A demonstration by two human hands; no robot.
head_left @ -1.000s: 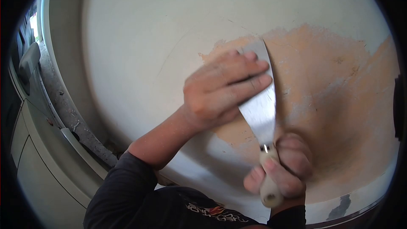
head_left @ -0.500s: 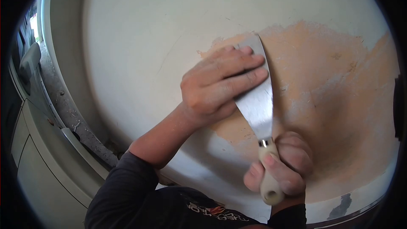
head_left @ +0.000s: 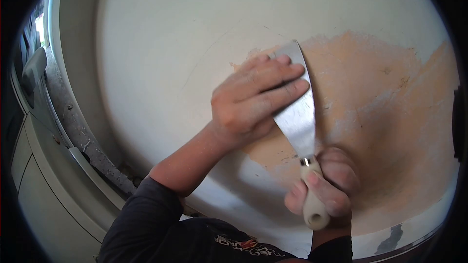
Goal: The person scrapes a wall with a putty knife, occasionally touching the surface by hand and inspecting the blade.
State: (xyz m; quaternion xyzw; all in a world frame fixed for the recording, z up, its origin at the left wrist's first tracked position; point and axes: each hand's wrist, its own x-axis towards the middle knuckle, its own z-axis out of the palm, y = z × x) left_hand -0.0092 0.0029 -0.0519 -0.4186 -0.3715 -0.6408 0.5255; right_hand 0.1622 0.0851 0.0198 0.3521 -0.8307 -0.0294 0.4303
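Through the head camera I see a broad pale panel (head_left: 161, 34) filling most of the view. A worn orange patch (head_left: 360, 87) spreads over it from the centre out to 3 o'clock, ragged along its upper border. At 8 o'clock sits a grey-green body panel (head_left: 53, 199) with dark seams, and between the two panels runs a grimy channel (head_left: 80, 126) sprinkled with debris.

My dark shirt (head_left: 204, 238) shows at 6 o'clock, with lettering across it. My left arm reaches in from 7 o'clock, and the left hand (head_left: 253, 92) lies just right of the centre. Its fingers (head_left: 285, 95) are stretched out straight, side by side, pressed flat on the metal of a scraper (head_left: 301, 129); I cannot make out where the thumb ends.

The scraper stands between 11 and 12 o'clock from its grip, its blade lying over the upper-left part of the orange patch. I cannot tell whether the whole front edge touches the surface. Toward 4 or 5 o'clock, the right hand (head_left: 336, 175) has its fingers wrapped around the cream handle (head_left: 312, 207).

A grey blotch (head_left: 390, 238) marks the surface at 4 o'clock. Smallest are the shiny collar (head_left: 305, 161) joining blade to handle and the round hole (head_left: 316, 219) at the handle's butt.
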